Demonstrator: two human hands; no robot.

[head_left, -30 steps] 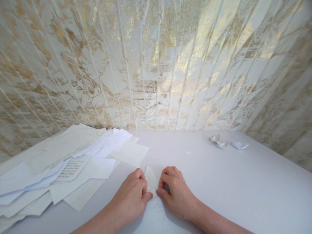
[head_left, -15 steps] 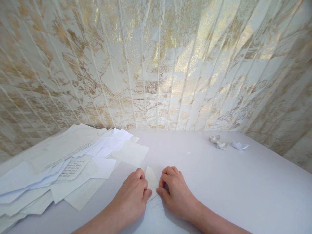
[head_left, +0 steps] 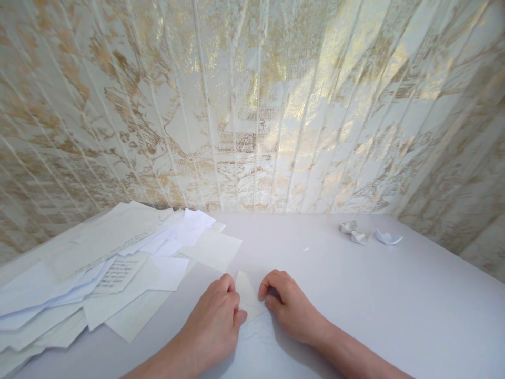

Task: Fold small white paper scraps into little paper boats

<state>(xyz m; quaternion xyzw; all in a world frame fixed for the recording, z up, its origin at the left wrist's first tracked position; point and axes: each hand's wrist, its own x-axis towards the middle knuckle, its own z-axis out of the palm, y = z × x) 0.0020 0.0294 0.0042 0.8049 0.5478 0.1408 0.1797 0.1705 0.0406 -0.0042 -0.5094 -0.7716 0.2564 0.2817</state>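
Observation:
A small folded piece of white paper (head_left: 248,297) lies on the white table (head_left: 394,310) between my two hands. My left hand (head_left: 215,323) has its fingers curled, and its thumb and fingertips press on the paper's left edge. Curled as well, my right hand (head_left: 290,308) rests at the paper's right edge, its fingertips touching or just beside it. Part of the paper is hidden under my left fingers.
A loose spread of white sheets (head_left: 98,263) covers the table's left side. Two small folded paper shapes (head_left: 353,231) (head_left: 389,238) sit at the far right. A gold-patterned curtain (head_left: 252,105) hangs right behind the table.
My right hand has shifted slightly right and away, so more of the folded paper shows between the hands. My left hand has stayed in place.

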